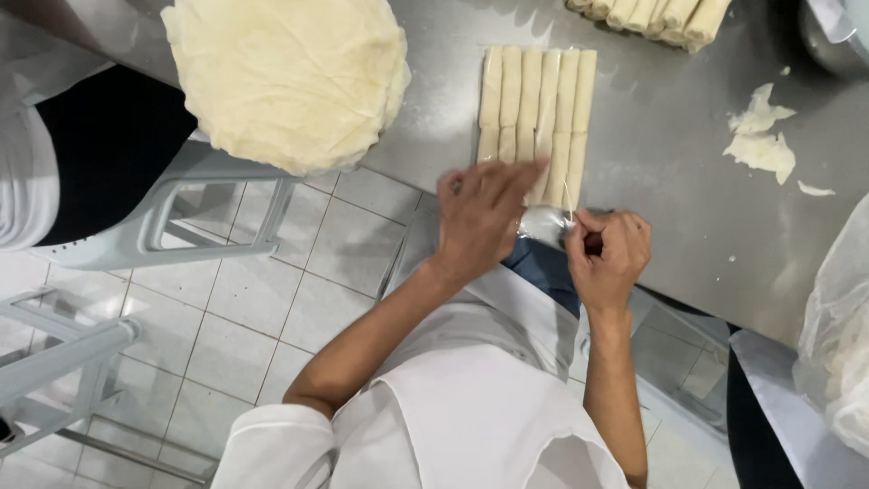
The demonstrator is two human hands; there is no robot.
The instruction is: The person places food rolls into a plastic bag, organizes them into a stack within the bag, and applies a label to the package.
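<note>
Steel table (652,181) bears rolls (536,109), wrapper stack (285,77), scraps (762,145).

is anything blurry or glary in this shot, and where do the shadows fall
Head view: even overhead light, with a soft sheen on the steel table and no harsh glare; the left hand is slightly motion-blurred at its fingertips; the clear bag end pinched by the right hand shows small white highlights; the packed rolls stay fairly sharp, and the wrapper stack casts only a faint shadow.

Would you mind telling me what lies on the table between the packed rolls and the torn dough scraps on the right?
Nothing: in the head view, bare steel table separates the packed rolls from the dough scraps.
</note>
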